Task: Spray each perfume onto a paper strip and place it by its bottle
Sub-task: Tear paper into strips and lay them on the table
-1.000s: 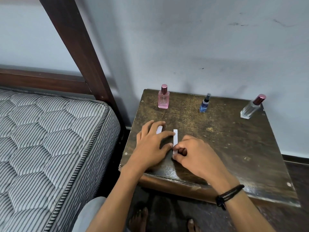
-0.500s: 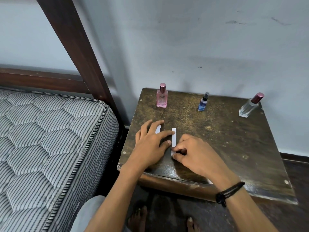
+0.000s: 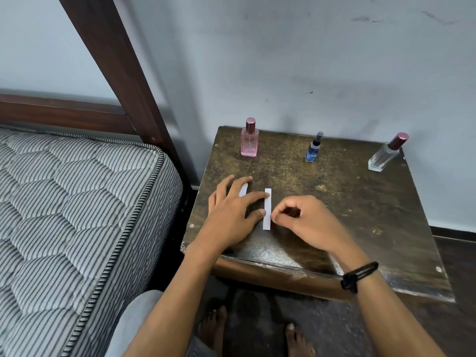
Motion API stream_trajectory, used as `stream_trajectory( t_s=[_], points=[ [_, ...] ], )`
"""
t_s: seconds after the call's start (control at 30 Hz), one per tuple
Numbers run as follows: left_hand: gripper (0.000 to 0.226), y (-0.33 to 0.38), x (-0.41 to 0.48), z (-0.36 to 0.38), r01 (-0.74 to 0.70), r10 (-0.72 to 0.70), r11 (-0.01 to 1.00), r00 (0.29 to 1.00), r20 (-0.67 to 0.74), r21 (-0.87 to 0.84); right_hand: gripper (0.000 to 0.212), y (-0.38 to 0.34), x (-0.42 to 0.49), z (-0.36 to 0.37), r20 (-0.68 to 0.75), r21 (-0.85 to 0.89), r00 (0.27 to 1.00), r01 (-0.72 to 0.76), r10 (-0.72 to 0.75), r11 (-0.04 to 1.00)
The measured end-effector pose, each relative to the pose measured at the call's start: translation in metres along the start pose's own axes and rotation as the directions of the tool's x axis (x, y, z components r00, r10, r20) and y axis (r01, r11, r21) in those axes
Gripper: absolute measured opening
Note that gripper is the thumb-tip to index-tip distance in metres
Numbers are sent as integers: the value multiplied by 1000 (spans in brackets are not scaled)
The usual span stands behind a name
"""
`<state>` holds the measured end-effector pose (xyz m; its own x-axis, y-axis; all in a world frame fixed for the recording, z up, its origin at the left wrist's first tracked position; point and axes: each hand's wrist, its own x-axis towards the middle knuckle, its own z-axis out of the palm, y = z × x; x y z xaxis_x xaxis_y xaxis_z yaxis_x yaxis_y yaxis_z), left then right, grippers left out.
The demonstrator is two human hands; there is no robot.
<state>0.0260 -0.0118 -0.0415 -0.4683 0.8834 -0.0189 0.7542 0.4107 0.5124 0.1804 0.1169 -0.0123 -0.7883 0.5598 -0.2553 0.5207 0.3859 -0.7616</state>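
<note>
Three perfume bottles stand along the back of the dark wooden table (image 3: 360,215): a pink one (image 3: 249,141) at left, a small blue one (image 3: 313,150) in the middle, a clear one with a maroon cap (image 3: 385,155) at right. A white paper strip (image 3: 267,209) lies flat near the table's front left. My left hand (image 3: 231,215) lies flat over another strip (image 3: 243,189), index finger and thumb touching the visible strip's left edge. My right hand (image 3: 306,222), fingers curled, pinches that strip's lower right edge.
A striped mattress (image 3: 77,215) and a dark wooden bed frame post (image 3: 121,73) are at left. A pale wall rises behind the table. My bare feet (image 3: 213,325) stand on the dark floor below the table's front edge.
My right hand has slid a little to the right, uncovering the lower end of the strip. The left hand stays flat on the table.
</note>
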Motion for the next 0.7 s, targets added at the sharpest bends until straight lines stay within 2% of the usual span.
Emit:
stream_trajectory(
  t_s=[0.27, 0.7],
  points=[
    [38, 2, 0, -2, 3, -3, 1000, 1000, 3, -1, 19, 1, -1, 5, -21, -21, 999, 36, -36, 999],
    [40, 0, 1, 1, -3, 3, 1000, 1000, -6, 10, 12, -3, -3, 6, 15, -105, 997, 80, -79, 991]
  ],
)
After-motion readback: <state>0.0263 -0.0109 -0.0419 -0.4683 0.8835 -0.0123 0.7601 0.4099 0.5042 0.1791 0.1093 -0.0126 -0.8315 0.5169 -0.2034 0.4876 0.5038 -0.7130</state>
